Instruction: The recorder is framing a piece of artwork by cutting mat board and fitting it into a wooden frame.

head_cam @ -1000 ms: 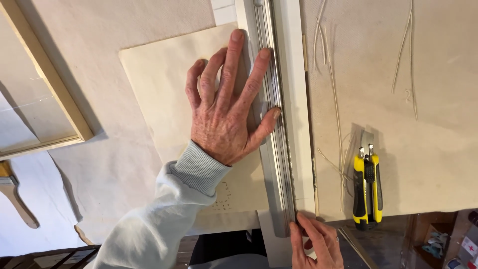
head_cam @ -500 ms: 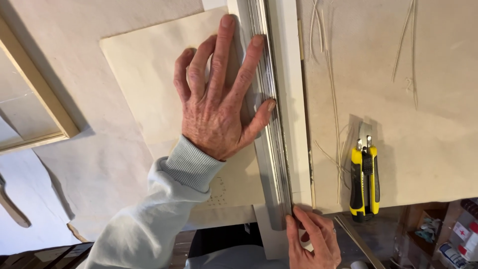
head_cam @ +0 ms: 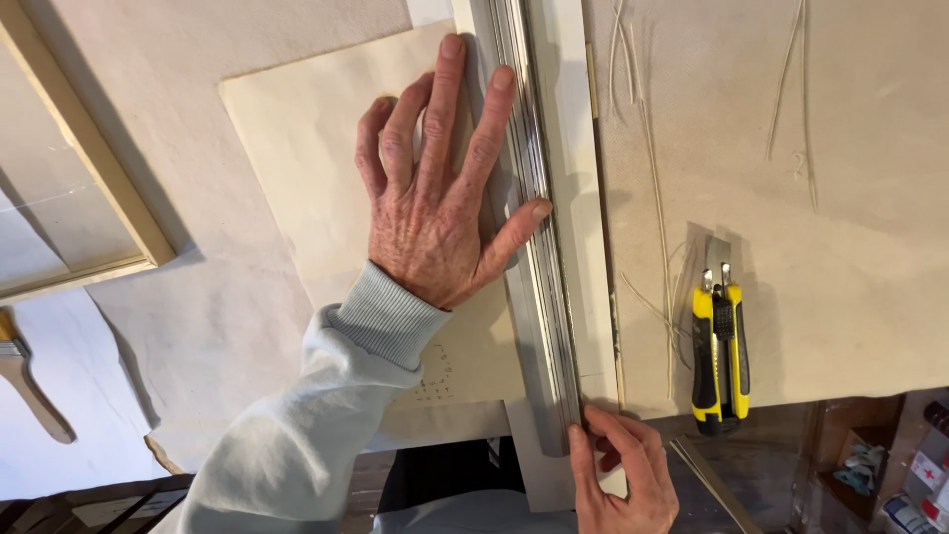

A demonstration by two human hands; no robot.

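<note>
Barely anything's shifted: left hand (head_cam: 440, 188) stays splayed flat on the metal straightedge (head_cam: 534, 247) mid-frame, right hand (head_cam: 623, 475) pinching its lower end. If pressure slackens, I reckon it'll skid across the pale sheet (head_cam: 297, 148).

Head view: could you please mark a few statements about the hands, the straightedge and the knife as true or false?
1. The left hand lies flat, fingers spread, on the metal straightedge and the pale sheet. True.
2. The right hand holds the yellow utility knife. False: the knife lies alone on the board, right of the straightedge.
3. The right hand is at the near end of the straightedge. True.
4. The thin cut strips lie left of the straightedge. False: they lie to its right.
5. A wooden frame lies at the left. True.
</note>
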